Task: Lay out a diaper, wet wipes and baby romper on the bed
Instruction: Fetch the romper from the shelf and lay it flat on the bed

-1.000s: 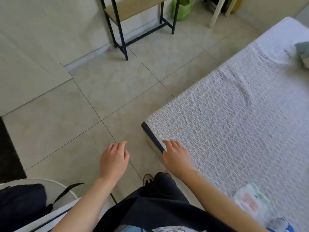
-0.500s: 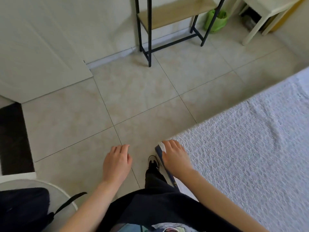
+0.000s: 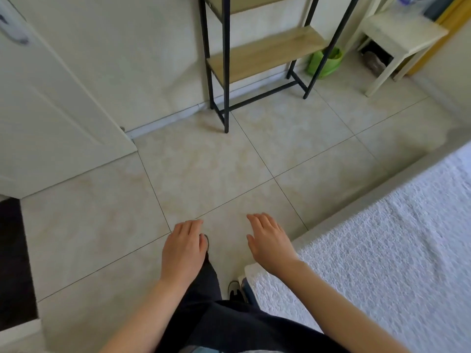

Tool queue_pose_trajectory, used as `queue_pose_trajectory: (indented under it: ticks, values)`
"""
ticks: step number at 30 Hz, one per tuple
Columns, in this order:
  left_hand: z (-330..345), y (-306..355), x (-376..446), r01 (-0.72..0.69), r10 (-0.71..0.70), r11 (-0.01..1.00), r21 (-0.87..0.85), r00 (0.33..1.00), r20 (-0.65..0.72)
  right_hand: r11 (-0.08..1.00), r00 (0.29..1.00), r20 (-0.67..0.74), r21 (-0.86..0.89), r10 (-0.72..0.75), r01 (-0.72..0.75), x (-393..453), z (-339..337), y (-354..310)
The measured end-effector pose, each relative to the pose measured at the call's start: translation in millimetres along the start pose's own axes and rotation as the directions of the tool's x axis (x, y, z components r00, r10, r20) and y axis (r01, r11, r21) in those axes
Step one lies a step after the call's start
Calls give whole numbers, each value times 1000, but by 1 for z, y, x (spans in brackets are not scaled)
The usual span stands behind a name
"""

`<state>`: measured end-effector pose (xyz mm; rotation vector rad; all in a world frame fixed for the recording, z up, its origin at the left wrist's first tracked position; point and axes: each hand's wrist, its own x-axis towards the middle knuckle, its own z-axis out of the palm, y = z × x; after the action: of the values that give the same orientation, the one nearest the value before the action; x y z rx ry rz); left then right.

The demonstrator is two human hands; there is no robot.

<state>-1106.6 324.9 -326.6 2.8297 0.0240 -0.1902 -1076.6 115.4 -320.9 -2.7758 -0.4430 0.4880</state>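
The bed [image 3: 387, 250], covered in a white textured spread, fills the lower right of the head view; its near corner lies beside my right forearm. My left hand [image 3: 182, 249] hovers palm down over the tiled floor, fingers loosely apart, holding nothing. My right hand [image 3: 269, 239] also hangs palm down and empty, just left of the bed's corner and off its surface. No diaper, wipes or romper shows in this view.
A black metal shelf with wooden boards [image 3: 254, 57] stands against the wall ahead. A green pot [image 3: 325, 62] sits behind it, a white stool [image 3: 397, 39] at the upper right. A white door [image 3: 51, 110] stands open at left. My dark trouser leg and shoe [image 3: 235, 291] are below.
The view has swung left and up, away from the bed; the packet on the bed has left the frame. My right hand has lifted off the bed's corner and now hovers over the floor.
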Motion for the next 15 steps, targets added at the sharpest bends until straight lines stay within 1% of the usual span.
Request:
queue_pose_trajectory:
  ticks: [5, 8, 12, 15]
  values:
    - [-12, -16, 77, -134, 134, 991, -5, 991, 1, 996, 996, -14, 29, 89, -89, 54, -17, -8]
    - [-25, -26, 128, -216, 216, 976, 17, 976, 13, 987, 986, -51, 42, 156, -154, 90, -30, -17]
    - [-41, -37, 196, -356, 354, 933, 60, 934, 45, 970, 967, -90, 75, 237, -230, 133, -48, -24]
    - [-49, -37, 243, -420, 415, 905, 72, 907, 77, 948, 944, -111, 112, 311, -299, 158, -59, -20]
